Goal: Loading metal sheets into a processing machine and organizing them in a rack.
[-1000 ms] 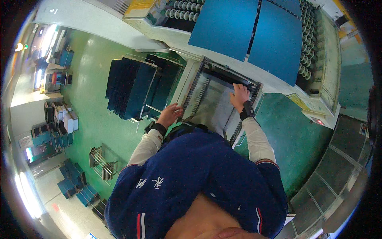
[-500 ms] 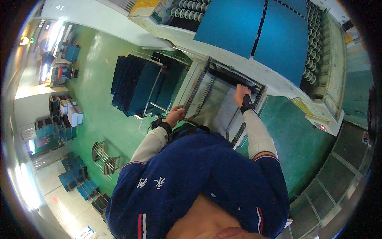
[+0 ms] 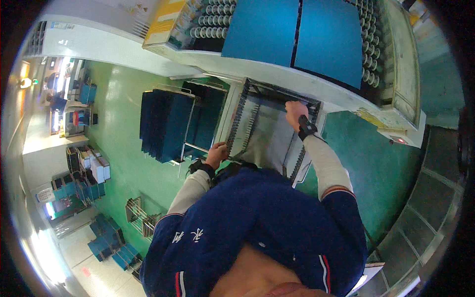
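Observation:
In front of me stands a metal rack (image 3: 241,105) with toothed side rails. My left hand (image 3: 216,154) is curled at its near left corner, gripping the toothed rail there. My right hand (image 3: 297,113) reaches over the rack's far right part, fingers closed near the dark far bar; what they hold is hidden under the hand. A black band circles each wrist. Past the rack, two blue panels (image 3: 262,30) lie side by side on a roller conveyor (image 3: 213,32).
Left of the rack, a cart (image 3: 166,123) holds several dark blue panels upright. A small empty rack (image 3: 141,218) stands on the green floor (image 3: 118,163). Grey framed panels (image 3: 410,218) line the right side. More racks with panels and people are at the far left.
My view has shifted, so the conveyor and the rack appear further left. Both hands keep about the same places on the rack.

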The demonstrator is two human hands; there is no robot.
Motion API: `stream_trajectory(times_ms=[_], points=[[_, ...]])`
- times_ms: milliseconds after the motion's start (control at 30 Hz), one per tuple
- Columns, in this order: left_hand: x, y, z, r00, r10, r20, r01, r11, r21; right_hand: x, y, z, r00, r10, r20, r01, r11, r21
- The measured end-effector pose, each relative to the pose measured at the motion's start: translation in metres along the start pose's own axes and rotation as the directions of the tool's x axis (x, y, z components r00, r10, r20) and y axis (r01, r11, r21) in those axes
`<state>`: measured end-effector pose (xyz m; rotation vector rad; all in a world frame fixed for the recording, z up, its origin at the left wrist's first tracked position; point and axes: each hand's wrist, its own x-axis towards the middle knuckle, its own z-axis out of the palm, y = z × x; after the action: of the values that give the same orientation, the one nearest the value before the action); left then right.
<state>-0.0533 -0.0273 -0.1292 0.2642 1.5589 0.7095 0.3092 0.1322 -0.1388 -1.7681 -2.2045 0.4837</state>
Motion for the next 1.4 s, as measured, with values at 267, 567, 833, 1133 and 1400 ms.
stream_trajectory(times_ms=[267, 567, 833, 1133, 1400], points=[[-0.018, 0.03, 0.03, 0.994, 0.104, -0.039, -0.106, 0.994, -0.037, -0.001, -0.048, -0.124, 0.978, -0.131, -0.161, 0.141, 0.988, 0.054], [-0.043, 0.064, 0.087, 0.903, 0.067, 0.424, -0.068, 0.998, -0.013, -0.04, -0.057, -0.161, 0.954, 0.072, -0.292, 0.073, 0.887, 0.456], [-0.071, 0.058, 0.106, 0.729, 0.104, 0.677, -0.205, 0.976, 0.071, -0.076, -0.073, -0.122, 0.913, 0.396, 0.101, -0.141, 0.072, 0.987], [-0.104, 0.079, 0.089, 0.834, -0.078, 0.546, -0.058, 0.972, 0.229, -0.093, -0.097, -0.106, 0.812, 0.546, 0.209, -0.115, -0.201, 0.973], [-0.076, 0.073, 0.075, 0.777, -0.092, 0.623, 0.01, 0.991, 0.133, -0.104, -0.116, -0.125, 0.903, 0.417, 0.102, -0.138, 0.058, 0.989]])
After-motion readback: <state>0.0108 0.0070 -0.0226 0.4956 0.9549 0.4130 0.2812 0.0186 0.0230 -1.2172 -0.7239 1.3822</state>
